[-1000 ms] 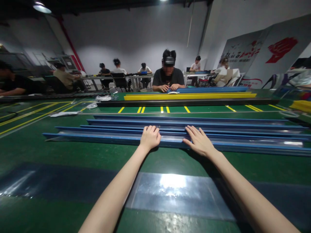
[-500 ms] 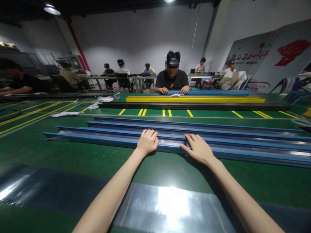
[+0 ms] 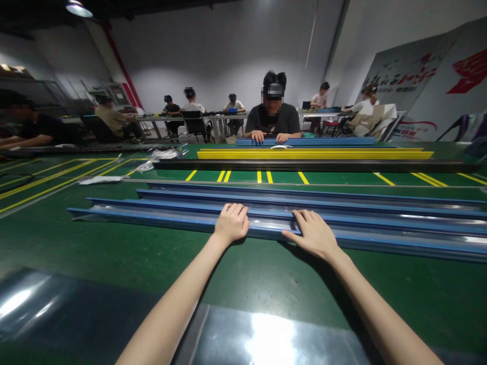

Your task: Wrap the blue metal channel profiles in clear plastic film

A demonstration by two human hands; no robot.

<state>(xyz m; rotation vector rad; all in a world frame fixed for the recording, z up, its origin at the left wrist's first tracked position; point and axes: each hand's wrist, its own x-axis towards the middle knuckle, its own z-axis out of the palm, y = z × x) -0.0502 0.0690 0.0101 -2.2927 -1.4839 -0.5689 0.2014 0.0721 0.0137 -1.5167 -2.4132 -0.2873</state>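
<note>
Channel [image 3: 266,233] (blue, nearest) under both hands [image 3: 231,223] [image 3: 315,233]

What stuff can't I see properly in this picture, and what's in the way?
- Right end of the front blue channel: cut off by the head view's right edge.
- Fingertips of the left hand: head view, hidden behind its own curled fingers.
- Near part of the shiny sheet between the arms: cut off by the head view's bottom edge.
- Words on the banner: head view, too blurry.
</note>
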